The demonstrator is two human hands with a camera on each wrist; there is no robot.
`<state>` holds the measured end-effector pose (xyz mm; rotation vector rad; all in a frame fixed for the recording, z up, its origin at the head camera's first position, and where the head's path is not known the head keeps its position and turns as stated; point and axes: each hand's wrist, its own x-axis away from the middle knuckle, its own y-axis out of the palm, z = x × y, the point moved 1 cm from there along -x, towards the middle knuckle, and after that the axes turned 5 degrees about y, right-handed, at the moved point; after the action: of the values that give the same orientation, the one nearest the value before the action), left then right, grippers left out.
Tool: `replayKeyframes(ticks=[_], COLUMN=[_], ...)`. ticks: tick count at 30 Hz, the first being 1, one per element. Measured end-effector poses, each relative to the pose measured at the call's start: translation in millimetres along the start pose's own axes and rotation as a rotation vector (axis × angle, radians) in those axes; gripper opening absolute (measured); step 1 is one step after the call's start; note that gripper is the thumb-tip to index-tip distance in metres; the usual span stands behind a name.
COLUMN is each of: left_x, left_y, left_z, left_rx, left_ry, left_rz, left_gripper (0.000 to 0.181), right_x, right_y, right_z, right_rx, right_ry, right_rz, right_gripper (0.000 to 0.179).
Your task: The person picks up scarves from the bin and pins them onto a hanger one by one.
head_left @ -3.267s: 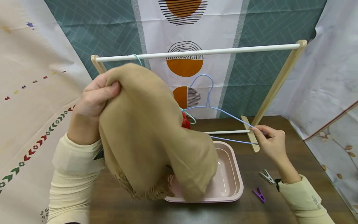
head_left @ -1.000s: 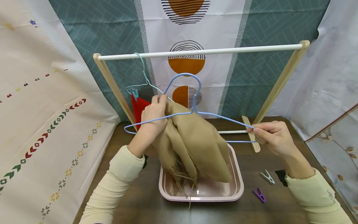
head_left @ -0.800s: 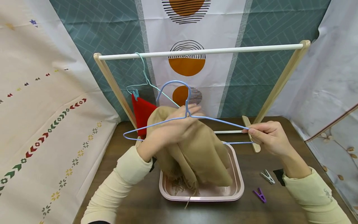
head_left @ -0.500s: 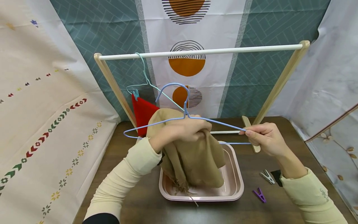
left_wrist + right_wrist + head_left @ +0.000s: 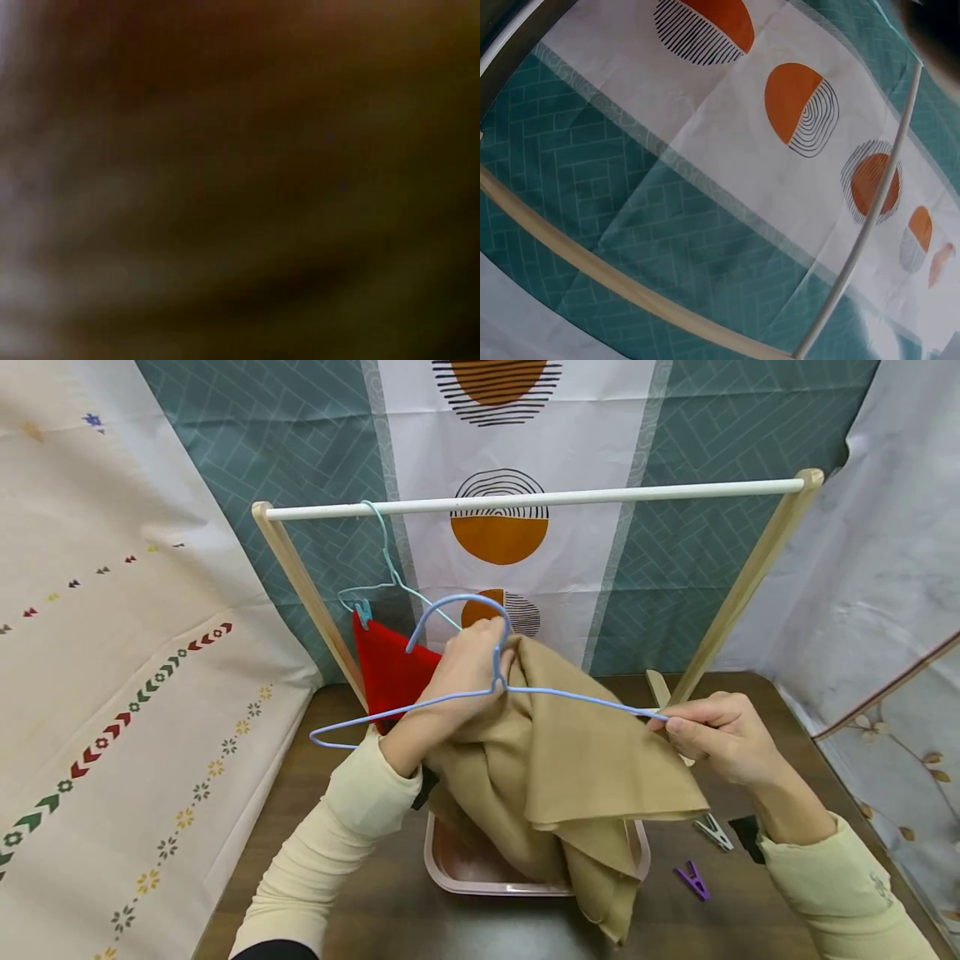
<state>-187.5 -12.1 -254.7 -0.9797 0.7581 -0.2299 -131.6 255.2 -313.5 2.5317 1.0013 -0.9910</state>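
Observation:
My right hand (image 5: 720,739) pinches the right end of a blue wire hanger (image 5: 570,695), held level over the table. My left hand (image 5: 465,672) reaches through the hanger and grips a tan scarf (image 5: 585,752) near its top edge. The hanger's upper bar crosses in front of my left wrist; its lower bar is mostly hidden behind arm and scarf. The scarf drapes down across the pink basin (image 5: 510,888) and past its front rim. In the left wrist view only dark blur shows. A dark, blurred shape fills the top right corner of the right wrist view.
A wooden drying rack with a white rail (image 5: 600,496) stands behind. On its left hangs a mint hanger (image 5: 386,552) with a red cloth (image 5: 390,664) clipped by a blue peg (image 5: 363,613). A pale peg (image 5: 714,832) and a purple peg (image 5: 692,881) lie at right.
My left hand has brought the scarf from the left to behind the hanger's upper bar, shifted its grip, and lifted and spread the scarf rightward. My right hand keeps holding the hanger's end.

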Motion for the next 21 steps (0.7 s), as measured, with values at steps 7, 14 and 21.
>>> replayKeyframes(ticks=[7, 14, 21], left_x=[30.6, 33.2, 22.0], left_y=[4.5, 24.9, 27.1], left_z=[13.5, 23.0, 13.0], left_rx=[0.029, -0.126, 0.333], left_ry=[0.505, 0.761, 0.217], left_rz=[-0.370, -0.285, 0.051], left_gripper=[0.043, 0.032, 0.007], right_x=[-3.4, -5.3, -8.0], right_y=[1, -1, 3], right_z=[-1, 0, 4], right_rx=[-0.059, -0.058, -0.071], right_ry=[-0.043, -0.036, -0.041], right_rz=[0.073, 0.063, -0.008], right_gripper=[0.020, 0.020, 0.021])
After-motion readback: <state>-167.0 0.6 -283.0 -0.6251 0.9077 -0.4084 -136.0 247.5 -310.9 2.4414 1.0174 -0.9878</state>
